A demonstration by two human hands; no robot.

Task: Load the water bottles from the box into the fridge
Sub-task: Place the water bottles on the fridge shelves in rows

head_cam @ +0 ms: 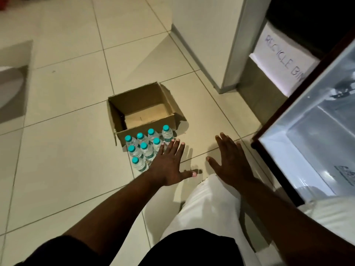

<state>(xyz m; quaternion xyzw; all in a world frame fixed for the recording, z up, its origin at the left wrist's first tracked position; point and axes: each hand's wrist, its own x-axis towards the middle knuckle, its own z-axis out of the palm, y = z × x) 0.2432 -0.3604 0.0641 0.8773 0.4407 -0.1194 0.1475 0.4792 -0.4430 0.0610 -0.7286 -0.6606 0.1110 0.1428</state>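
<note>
Reaching for bottles (143, 148): left hand (169, 164) and right hand (228, 160) both spread, holding nothing.
Bottles stand on the floor (67, 131) at the box's (138, 100) 6 o'clock, fridge (307, 131) at 3. Probably light, slippery, squashy: best held round the middle.

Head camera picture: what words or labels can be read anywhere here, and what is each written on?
"RECYCLE BIN": handwritten on the white paper sign; the last letter is partly cut off by the fridge door.
Labels on the water bottles: too small to read.
Dark print on the inside of the fridge door: too blurred to read.
</note>
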